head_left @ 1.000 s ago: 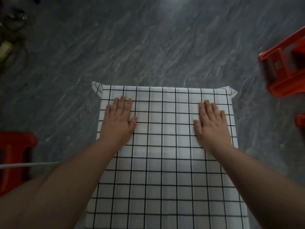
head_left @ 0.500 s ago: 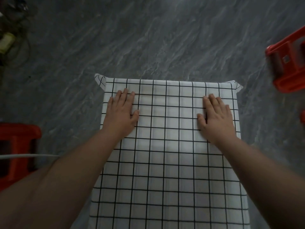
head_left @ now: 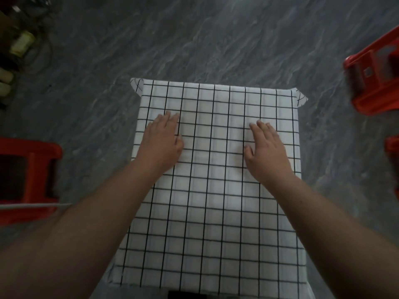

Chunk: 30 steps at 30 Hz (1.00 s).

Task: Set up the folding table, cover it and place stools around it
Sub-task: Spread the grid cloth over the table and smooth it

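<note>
A white cloth with a black grid (head_left: 216,201) covers the folding table, whose top is hidden under it; small cloth corners stick out at the far left and far right. My left hand (head_left: 162,143) lies flat on the cloth's left side with straight fingers. My right hand (head_left: 266,149) lies flat on the right side, fingers spread a little. A red plastic stool (head_left: 30,182) stands on the floor at the left. Another red stool (head_left: 375,76) lies tipped at the upper right.
The floor is dark grey marbled tile (head_left: 194,39). A further red piece (head_left: 393,158) shows at the right edge. Cluttered items and cables (head_left: 19,46) lie in the upper left corner. A pale cord (head_left: 32,205) runs in front of the left stool.
Both hands have slid back toward me across the cloth from near its far edge, and closer together. The view has shifted slightly.
</note>
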Motion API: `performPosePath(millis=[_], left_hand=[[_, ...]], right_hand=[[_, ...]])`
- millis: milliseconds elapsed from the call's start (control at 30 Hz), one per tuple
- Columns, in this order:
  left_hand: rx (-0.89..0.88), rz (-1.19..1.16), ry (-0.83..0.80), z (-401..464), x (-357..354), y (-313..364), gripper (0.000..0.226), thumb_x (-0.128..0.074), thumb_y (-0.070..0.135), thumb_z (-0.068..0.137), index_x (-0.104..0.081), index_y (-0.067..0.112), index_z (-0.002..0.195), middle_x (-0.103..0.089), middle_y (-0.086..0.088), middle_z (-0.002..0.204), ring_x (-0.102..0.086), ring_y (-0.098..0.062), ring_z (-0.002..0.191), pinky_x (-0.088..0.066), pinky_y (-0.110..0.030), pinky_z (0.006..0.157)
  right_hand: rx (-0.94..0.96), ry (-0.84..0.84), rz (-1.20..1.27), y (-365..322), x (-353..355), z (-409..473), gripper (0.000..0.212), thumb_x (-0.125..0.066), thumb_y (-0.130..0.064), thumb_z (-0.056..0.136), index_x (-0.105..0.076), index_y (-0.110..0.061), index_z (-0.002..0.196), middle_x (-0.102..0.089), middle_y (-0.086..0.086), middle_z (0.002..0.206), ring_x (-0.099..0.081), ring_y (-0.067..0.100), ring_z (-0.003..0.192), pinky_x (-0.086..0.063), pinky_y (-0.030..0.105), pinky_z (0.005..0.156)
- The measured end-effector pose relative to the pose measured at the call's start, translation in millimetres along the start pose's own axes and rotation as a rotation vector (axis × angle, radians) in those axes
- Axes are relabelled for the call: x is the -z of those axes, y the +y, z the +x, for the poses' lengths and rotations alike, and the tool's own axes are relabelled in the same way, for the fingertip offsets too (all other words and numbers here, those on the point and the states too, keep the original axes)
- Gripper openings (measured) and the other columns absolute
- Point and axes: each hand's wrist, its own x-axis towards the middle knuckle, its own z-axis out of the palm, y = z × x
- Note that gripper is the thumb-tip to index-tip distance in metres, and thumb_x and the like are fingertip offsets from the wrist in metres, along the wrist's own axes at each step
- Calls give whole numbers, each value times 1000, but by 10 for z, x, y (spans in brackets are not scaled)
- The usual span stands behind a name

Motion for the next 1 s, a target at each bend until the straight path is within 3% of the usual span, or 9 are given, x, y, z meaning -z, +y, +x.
performPosePath(millis=[233, 500, 767, 900, 1000], left_hand=[[35, 42, -40, -1307, 185, 223, 59, -46, 25, 96, -33, 12, 152, -39, -11, 155, -33, -30, 143, -25, -44, 118], [101, 109, -89, -3202, 1154, 821, 63, -46, 35, 94, -32, 17, 153, -37, -8, 157, -32, -27, 144, -29, -51, 116], [82, 143, -33, -5051, 2141, 1813, 73, -24, 50, 85, -34, 22, 152, -37, -6, 157, -30, -29, 146, -27, -53, 116], [101, 90, 66, -5504, 2691, 2155, 70, -30, 49, 86, -33, 24, 152, -35, -5, 158, -24, -30, 148, -19, -54, 119], [67, 77, 144, -5588, 3101, 2337, 75, -22, 56, 85, -31, 26, 153, -32, -4, 160, -21, -29, 149, -17, -53, 120]], right_hand=[[15, -150, 3, -125, 200, -1164, 65, -46, -27, 98, -20, -18, 157, -19, 5, 164, -12, 21, 151, -7, 33, 122], [83, -235, -12, -552, 1454, -2691, 67, -44, -36, 100, -13, -21, 158, -16, 3, 165, -11, 21, 152, -15, 39, 123], [188, -108, -33, -918, 2812, -4238, 65, -43, -41, 100, -20, -21, 157, -21, 5, 164, -13, 26, 151, -21, 45, 121], [253, -7, -60, -1061, 3445, -4824, 64, -37, -46, 97, -25, -23, 156, -23, 6, 163, -15, 28, 151, -22, 53, 119], [300, 51, -68, -1163, 3779, -5166, 66, -33, -51, 95, -23, -27, 156, -21, 2, 164, -12, 26, 152, -21, 54, 119]])
